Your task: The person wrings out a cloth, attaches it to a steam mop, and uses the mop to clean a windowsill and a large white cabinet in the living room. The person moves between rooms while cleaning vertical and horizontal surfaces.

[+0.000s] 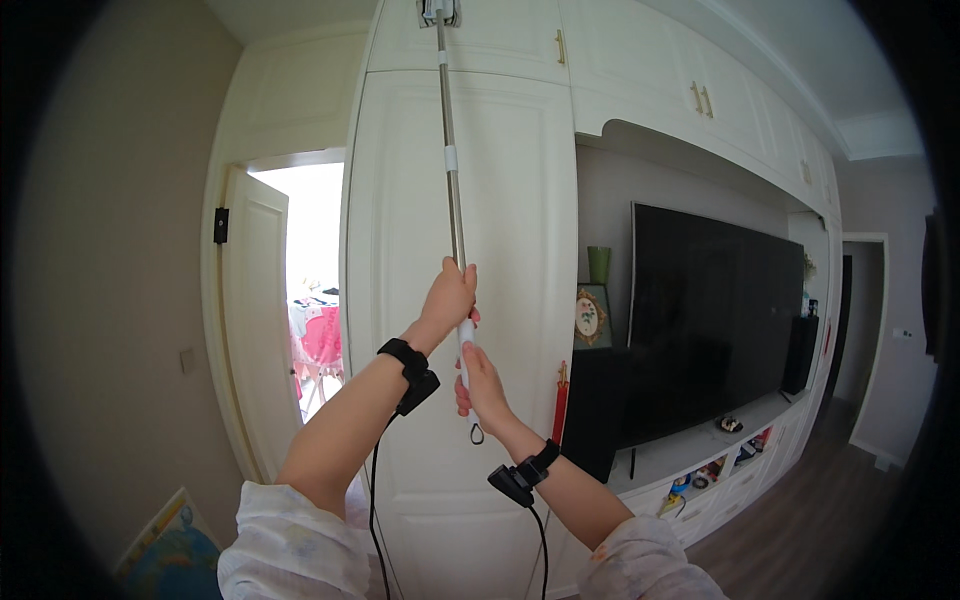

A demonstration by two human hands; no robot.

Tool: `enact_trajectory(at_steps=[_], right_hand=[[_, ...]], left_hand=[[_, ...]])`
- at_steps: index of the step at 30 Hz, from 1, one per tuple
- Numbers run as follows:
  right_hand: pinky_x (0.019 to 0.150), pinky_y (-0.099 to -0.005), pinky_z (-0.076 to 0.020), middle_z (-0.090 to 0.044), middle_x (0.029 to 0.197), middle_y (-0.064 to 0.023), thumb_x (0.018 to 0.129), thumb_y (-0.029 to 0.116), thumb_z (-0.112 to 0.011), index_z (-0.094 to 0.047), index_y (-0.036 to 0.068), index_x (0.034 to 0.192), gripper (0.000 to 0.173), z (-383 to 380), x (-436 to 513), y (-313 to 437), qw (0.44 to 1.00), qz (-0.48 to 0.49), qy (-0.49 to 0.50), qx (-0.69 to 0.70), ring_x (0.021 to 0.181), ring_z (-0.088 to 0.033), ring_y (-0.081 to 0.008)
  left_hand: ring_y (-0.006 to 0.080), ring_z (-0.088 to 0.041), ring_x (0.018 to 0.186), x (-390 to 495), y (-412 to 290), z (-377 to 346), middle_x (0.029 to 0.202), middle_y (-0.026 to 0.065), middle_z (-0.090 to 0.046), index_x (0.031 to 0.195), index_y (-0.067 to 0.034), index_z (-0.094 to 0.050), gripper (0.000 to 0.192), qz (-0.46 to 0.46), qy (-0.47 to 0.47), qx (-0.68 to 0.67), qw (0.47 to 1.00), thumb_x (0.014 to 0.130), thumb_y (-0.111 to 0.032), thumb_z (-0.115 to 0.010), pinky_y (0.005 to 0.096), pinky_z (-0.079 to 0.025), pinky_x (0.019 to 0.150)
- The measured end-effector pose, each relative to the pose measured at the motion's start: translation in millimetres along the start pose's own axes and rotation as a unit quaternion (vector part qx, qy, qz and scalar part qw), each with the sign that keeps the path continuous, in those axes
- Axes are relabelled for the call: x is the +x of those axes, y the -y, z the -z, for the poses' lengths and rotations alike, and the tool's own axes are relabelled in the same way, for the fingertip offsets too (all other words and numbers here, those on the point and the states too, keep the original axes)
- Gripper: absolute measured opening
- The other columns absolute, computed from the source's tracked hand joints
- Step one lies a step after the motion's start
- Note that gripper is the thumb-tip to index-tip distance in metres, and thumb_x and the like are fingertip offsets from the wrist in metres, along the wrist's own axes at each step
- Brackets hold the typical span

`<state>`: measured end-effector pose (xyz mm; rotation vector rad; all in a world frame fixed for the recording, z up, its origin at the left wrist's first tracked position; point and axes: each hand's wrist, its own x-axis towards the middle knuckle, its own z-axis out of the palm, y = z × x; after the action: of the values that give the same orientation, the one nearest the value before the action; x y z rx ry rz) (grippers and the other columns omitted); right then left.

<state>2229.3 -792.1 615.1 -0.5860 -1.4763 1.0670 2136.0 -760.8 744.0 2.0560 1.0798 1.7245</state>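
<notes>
Both hands grip one long mop pole (453, 196), a metal tube with white joints. My left hand (450, 296) is closed around it above the white handle grip. Lower down, my right hand (480, 386) wraps the grip, just above a dark hanging loop (477, 434). The pole slants up to a mop head (439, 13) at the top edge of the view. That head lies over the upper white cabinet door (502, 37), and part of it is cut off. Behind my hands stands a tall white cabinet panel (405, 225).
To the right, a large television (712, 300) stands on a low cabinet, beside a black speaker (596, 412). A green vase (599, 264) and an oval-framed picture (591, 316) sit near it. On the left, a white door (255, 315) stands ajar. Black cables (373, 495) hang from my wrist straps.
</notes>
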Motion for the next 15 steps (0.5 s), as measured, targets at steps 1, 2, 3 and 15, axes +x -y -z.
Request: enact_trajectory(at_steps=[1, 2, 3, 15], right_hand=[[0.038, -0.0301, -0.0357, -0.041, 0.055, -0.0010, 0.105, 0.054, -0.036, -0.045, 0.009, 0.096, 0.047, 4, -1, -1, 1.000, -0.009, -0.011, 0.012, 0.039, -0.037, -0.0120], [0.038, -0.0298, -0.0355, -0.041, 0.055, -0.0008, 0.105, 0.054, -0.036, -0.045, 0.009, 0.096, 0.047, 8, -2, -3, 1.000, -0.003, -0.022, 0.010, 0.039, -0.037, -0.0118], [0.038, -0.0295, -0.0353, -0.041, 0.055, -0.0006, 0.105, 0.054, -0.036, -0.046, 0.009, 0.096, 0.046, 13, -3, -4, 0.999, -0.001, -0.036, 0.007, 0.040, -0.037, -0.0116], [0.037, -0.0309, -0.0366, -0.041, 0.055, -0.0039, 0.107, 0.051, -0.032, -0.042, 0.008, 0.096, 0.046, -4, -19, -50, 0.998, 0.003, -0.061, 0.034, 0.038, -0.039, -0.0132]], left_hand=[[0.0231, -0.062, 0.044, 1, 0, -4, 0.063, 0.0118, -0.057, 0.099, 0.004, -0.036, 0.031, 0.003, 0.007, 0.006, 1.000, 0.105, -0.026, -0.045, 0.0367, -0.050, 0.041], [0.0232, -0.062, 0.044, 2, 0, -9, 0.063, 0.0119, -0.057, 0.100, 0.004, -0.036, 0.030, 0.001, 0.014, 0.005, 1.000, 0.105, -0.025, -0.045, 0.0367, -0.050, 0.041], [0.0234, -0.062, 0.045, 3, 0, -15, 0.064, 0.0120, -0.057, 0.100, 0.004, -0.035, 0.030, 0.004, 0.024, 0.001, 1.000, 0.105, -0.024, -0.045, 0.0368, -0.050, 0.041], [0.0244, -0.063, 0.045, -27, 26, -25, 0.062, 0.0116, -0.058, 0.100, 0.003, -0.038, 0.032, -0.004, 0.083, 0.031, 0.996, 0.105, -0.029, -0.044, 0.0387, -0.051, 0.046]])
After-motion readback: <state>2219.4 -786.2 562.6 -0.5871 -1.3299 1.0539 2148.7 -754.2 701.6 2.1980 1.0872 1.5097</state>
